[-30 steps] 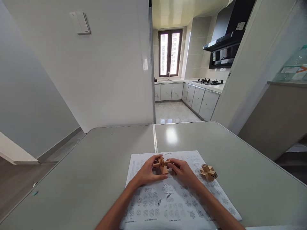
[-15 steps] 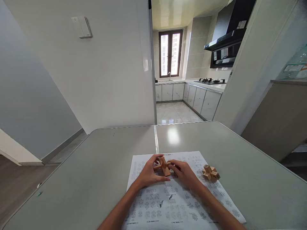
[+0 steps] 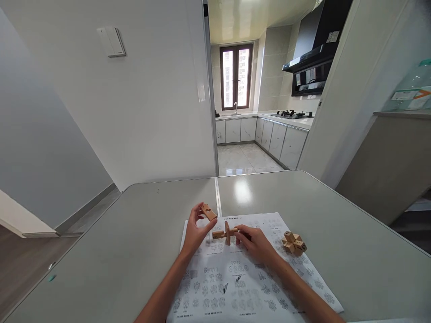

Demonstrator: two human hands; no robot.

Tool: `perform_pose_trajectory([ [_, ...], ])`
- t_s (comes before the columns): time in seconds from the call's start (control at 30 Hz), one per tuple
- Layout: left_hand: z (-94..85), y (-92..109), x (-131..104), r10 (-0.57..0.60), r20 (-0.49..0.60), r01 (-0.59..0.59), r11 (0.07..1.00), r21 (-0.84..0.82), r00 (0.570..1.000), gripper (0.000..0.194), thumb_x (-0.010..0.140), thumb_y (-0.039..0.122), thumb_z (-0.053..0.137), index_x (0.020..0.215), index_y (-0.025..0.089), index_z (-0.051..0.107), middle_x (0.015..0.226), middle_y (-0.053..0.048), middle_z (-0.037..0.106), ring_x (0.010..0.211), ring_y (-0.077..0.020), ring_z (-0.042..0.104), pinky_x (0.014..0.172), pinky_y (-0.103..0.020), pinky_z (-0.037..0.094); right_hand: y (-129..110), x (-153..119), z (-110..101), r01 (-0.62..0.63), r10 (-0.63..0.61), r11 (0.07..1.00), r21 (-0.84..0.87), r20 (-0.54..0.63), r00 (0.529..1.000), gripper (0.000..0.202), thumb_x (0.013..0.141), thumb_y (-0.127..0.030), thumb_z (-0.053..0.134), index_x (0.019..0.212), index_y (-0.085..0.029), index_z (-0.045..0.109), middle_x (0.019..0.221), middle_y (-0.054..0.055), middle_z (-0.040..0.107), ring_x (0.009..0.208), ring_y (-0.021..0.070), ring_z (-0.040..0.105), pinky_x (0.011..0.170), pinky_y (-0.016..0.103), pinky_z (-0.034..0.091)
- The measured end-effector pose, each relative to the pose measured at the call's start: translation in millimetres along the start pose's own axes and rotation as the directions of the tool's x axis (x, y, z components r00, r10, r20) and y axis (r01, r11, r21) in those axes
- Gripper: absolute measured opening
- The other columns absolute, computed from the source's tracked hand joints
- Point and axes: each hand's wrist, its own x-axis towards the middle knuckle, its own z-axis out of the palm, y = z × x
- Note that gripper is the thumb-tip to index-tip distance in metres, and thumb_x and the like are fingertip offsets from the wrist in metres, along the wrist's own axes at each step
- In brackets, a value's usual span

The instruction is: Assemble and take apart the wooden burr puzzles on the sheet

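My left hand (image 3: 197, 229) grips a notched wooden puzzle piece (image 3: 209, 212) between thumb and fingers, raised above the paper's top left part. To its right, my right hand (image 3: 252, 237) pinches one end of a cross of wooden puzzle pieces (image 3: 227, 233): one piece lies sideways and another stands across it. The piece in my left hand is apart from this cross. Under both hands lies a large printed sheet (image 3: 215, 273) with rows of small puzzle diagrams. An assembled wooden burr puzzle (image 3: 294, 243) sits right of my right hand, by the sheet's right edge.
The grey table (image 3: 117, 260) has a seam running away from me. A small green object (image 3: 51, 278) lies near its left edge. Behind the table stand a white wall panel (image 3: 161, 98) and a kitchen doorway; a large plastic bottle (image 3: 412, 89) rests on a ledge at right.
My left hand has drawn one wooden piece away from the others, up and to the left. My right hand keeps hold of the remaining cross. The view has shifted slightly.
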Motion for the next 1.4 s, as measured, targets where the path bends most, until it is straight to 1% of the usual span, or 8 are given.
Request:
perform_pose_trajectory([
  [0.1, -2.4, -11, 2, -0.041, -0.093, 0.056, 0.985, 0.162, 0.995, 0.077, 0.078, 0.051, 0.079, 0.142, 0.024, 0.045, 0.134, -0.014, 0.062, 0.125, -0.0345, 0.058, 0.105, -0.052, 0.046, -1, 0, 0, -0.001, 0.001, 1.0, 0.002, -0.003, 1.0, 0.037, 0.102, -0.049, 0.047, 0.105, -0.022, 0.073, 0.072, 0.001, 0.072, 0.057, 0.0159, 0.056, 0.058, 0.027, 0.041],
  [0.17, -1.7, -16, 1, -0.044, -0.105, 0.07, 0.963, 0.26, 0.993, 0.079, 0.072, 0.048, 0.083, 0.138, 0.022, 0.05, 0.133, -0.014, 0.062, 0.128, -0.038, 0.055, 0.108, -0.056, 0.042, -2, 0, 0, 0.001, -0.001, 1.0, 0.004, -0.004, 1.0, 0.038, 0.102, -0.05, 0.047, 0.107, -0.022, 0.073, 0.071, 0.001, 0.072, 0.057, 0.0159, 0.056, 0.057, 0.026, 0.04],
  [0.27, -0.1, -18, -2, -0.033, -0.072, 0.058, 0.926, 0.372, 0.997, 0.075, 0.068, 0.046, 0.085, 0.133, 0.023, 0.055, 0.133, -0.012, 0.064, 0.13, -0.0395, 0.053, 0.11, -0.056, 0.039, -3, 0, 0, 0.005, -0.005, 1.0, 0.004, -0.001, 1.0, 0.04, 0.102, -0.051, 0.047, 0.108, -0.021, 0.073, 0.071, 0.001, 0.072, 0.055, 0.015, 0.055, 0.055, 0.026, 0.039],
  [0.53, 0.7, -13, -5, 0.003, -0.003, -0.001, 0.844, 0.536, 1.0, 0.056, 0.075, 0.043, 0.079, 0.125, 0.022, 0.062, 0.125, -0.01, 0.068, 0.12, -0.0359, 0.058, 0.103, -0.049, 0.043, -4, 0, -1, 0.004, -0.004, 1.0, 0.001, -0.012, 1.0, 0.04, 0.103, -0.05, 0.047, 0.109, -0.022, 0.074, 0.071, 0.001, 0.072, 0.053, 0.0146, 0.054, 0.054, 0.025, 0.039],
  [0.9, -0.5, -20, -6, 0.041, 0.034, -0.053, 0.792, 0.609, 0.999, 0.054, 0.073, 0.038, 0.078, 0.123, 0.021, 0.064, 0.128, -0.011, 0.063, 0.122, -0.0355, 0.054, 0.104, -0.048, 0.042, 1, 2, 2, 0.003, -0.003, 1.0, 0.001, -0.033, 0.999, 0.034, 0.101, -0.046, 0.049, 0.103, -0.022, 0.074, 0.069, 0.0, 0.072, 0.056, 0.0149, 0.056, 0.057, 0.025, 0.041],
  [1.2, 0.0, -22, -6, 0.057, 0.017, -0.056, 0.804, 0.592, 0.998, 0.049, 0.073, 0.034, 0.076, 0.12, 0.023, 0.066, 0.126, -0.01, 0.064, 0.121, -0.0357, 0.054, 0.105, -0.05, 0.041, -1, 3, 0, 0.005, -0.004, 1.0, 0.016, -0.04, 0.999, 0.032, 0.101, -0.044, 0.051, 0.102, -0.021, 0.074, 0.07, 0.0, 0.072, 0.061, 0.0163, 0.061, 0.061, 0.025, 0.043],
  [1.3, -0.4, -22, -5, 0.063, 0.003, -0.054, 0.825, 0.562, 0.998, 0.052, 0.072, 0.038, 0.078, 0.12, 0.024, 0.066, 0.126, -0.01, 0.065, 0.122, -0.0371, 0.054, 0.105, -0.052, 0.041, -1, 3, 0, 0.003, -0.002, 1.0, 0.023, -0.036, 0.999, 0.034, 0.101, -0.046, 0.051, 0.103, -0.022, 0.074, 0.07, 0.0, 0.073, 0.058, 0.0155, 0.059, 0.058, 0.025, 0.042],
  [1.4, -0.9, -16, -3, 0.072, -0.035, -0.044, 0.856, 0.515, 0.997, 0.049, 0.08, 0.046, 0.075, 0.122, 0.023, 0.065, 0.128, -0.012, 0.064, 0.125, -0.038, 0.052, 0.108, -0.055, 0.038, -1, 3, 0, 0.0, 0.001, 0.999, 0.034, -0.033, 0.999, 0.035, 0.1, -0.046, 0.05, 0.103, -0.021, 0.074, 0.07, 0.0, 0.073, 0.058, 0.0153, 0.059, 0.058, 0.025, 0.042],
])
